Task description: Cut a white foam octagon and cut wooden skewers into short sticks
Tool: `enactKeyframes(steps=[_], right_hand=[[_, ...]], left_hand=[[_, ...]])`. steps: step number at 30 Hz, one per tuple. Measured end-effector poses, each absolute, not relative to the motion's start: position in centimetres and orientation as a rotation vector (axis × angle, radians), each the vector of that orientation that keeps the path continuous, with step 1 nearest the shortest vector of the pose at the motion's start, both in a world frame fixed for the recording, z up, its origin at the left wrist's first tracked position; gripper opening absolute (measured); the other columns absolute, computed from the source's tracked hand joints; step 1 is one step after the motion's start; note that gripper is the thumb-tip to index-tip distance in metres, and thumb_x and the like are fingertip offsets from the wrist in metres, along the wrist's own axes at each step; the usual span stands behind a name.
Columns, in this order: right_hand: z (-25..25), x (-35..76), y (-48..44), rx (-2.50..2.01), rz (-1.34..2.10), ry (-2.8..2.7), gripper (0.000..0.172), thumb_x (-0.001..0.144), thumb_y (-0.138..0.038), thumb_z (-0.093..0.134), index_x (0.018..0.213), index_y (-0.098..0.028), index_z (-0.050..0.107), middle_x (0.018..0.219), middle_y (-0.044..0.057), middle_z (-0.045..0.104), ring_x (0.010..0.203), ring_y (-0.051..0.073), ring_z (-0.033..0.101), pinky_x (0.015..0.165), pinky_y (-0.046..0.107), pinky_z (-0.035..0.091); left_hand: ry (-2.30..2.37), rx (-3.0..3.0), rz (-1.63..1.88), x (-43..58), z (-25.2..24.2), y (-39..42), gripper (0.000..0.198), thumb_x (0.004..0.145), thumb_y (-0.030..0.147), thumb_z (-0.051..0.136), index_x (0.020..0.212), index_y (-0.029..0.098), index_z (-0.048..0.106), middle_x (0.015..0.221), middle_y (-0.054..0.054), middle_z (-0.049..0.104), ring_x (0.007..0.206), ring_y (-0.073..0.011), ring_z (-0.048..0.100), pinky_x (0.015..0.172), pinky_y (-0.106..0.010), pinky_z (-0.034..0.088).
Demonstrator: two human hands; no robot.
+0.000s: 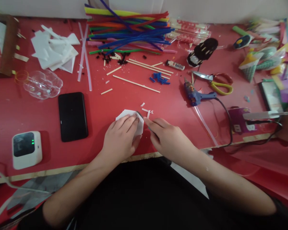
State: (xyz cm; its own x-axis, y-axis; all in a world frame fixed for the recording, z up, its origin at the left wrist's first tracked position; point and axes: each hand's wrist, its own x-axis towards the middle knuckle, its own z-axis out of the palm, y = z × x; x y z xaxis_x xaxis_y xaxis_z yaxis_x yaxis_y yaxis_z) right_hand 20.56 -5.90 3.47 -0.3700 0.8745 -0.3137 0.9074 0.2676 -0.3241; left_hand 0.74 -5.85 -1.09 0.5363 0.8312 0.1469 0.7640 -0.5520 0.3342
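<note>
Left hand (120, 135) is steadying a white, many-cornered piece of card (140, 127) by the middle of the red bench's (102, 111) near edge — fingers together on top, can't tell if the thumb is pinching. Right fingers are pinching a slim grey blade (139, 113) at the card's far-right edge. Doing this well probably means drawing light strokes, guarding those left fingertips — they're sitting close.

Near the middle of the frame, paper (140, 126) lies on the desk (98, 105) under the left hand (120, 135), with the right hand (166, 134) just to its right. Sticks (136, 84) lie behind, then pipe cleaners (132, 32) at the top. Scissors (209, 77) and a glue gun (195, 95) sit at the right.
</note>
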Motion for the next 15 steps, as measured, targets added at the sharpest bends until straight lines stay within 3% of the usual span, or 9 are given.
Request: enactKeyframes(steps=[4, 8, 15], right_hand=[[4.0, 20.0, -5.8, 1.675, -0.654, 2.359, 0.055, 0.094, -0.012, 0.044, 0.148, -0.015, 0.052, 0.108, 0.011, 0.066, 0.063, 0.013, 0.057, 0.054, 0.027, 0.039], [4.2, 19.7, -5.6, 1.642, -0.628, 2.372, 0.057, 0.092, -0.011, 0.045, 0.149, -0.014, 0.051, 0.108, 0.011, 0.067, 0.057, 0.011, 0.051, 0.05, 0.027, 0.033], [4.8, 19.7, -5.0, 1.6, -0.639, 2.36, 0.056, 0.093, -0.011, 0.046, 0.149, -0.014, 0.05, 0.112, 0.011, 0.065, 0.062, 0.012, 0.054, 0.053, 0.028, 0.035]], left_hand=[[1.319, 2.534, 0.452, 0.6, -1.3, -5.4, 0.046, 0.095, 0.032, 0.057, 0.136, 0.011, 0.055, 0.133, -0.016, 0.068, 0.126, -0.0335, 0.059, 0.098, -0.048, 0.052], [1.258, 2.507, 0.486, 0.7, -1.5, -5.1, 0.046, 0.095, 0.03, 0.056, 0.136, 0.008, 0.054, 0.136, -0.018, 0.064, 0.136, -0.0346, 0.052, 0.11, -0.05, 0.046], [1.255, 2.527, 0.483, 0.8, -1.5, -5.1, 0.048, 0.095, 0.03, 0.055, 0.138, 0.008, 0.052, 0.137, -0.02, 0.063, 0.138, -0.0361, 0.052, 0.112, -0.052, 0.047]])
